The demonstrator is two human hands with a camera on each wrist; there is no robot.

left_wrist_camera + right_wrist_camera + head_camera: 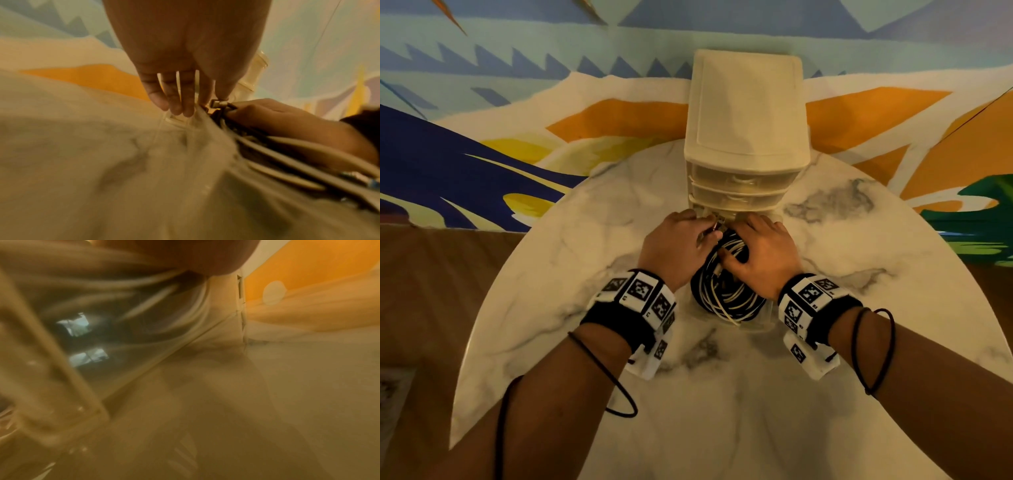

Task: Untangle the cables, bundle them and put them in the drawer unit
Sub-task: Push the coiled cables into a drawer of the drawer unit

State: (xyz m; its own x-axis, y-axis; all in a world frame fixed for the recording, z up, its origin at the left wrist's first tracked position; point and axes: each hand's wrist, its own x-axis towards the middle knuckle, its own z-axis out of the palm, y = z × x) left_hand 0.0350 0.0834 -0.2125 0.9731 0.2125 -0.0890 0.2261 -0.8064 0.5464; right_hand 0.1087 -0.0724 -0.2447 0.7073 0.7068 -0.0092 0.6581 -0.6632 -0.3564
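Note:
A cream drawer unit [746,113] stands at the back of the marble table. Its clear bottom drawer [758,325] is pulled out toward me and holds a coil of black and white cables [726,294]. My left hand [709,230] is at the drawer's far left corner, where thumb and forefinger pinch a metal USB plug [216,103] while the other fingers [174,104] point straight down at the rim. My right hand [732,248] lies curled over the far part of the cable coil [287,155]. In the right wrist view, blurred cables [123,293] show through the drawer's wall.
The round marble table [876,301] ends just behind the unit, against a painted wall [517,102]. Its curved edge runs left and right of my arms, with brown floor [431,291] beyond. The two upper drawers [739,180] are shut. Black bands [873,349] loop around my forearms.

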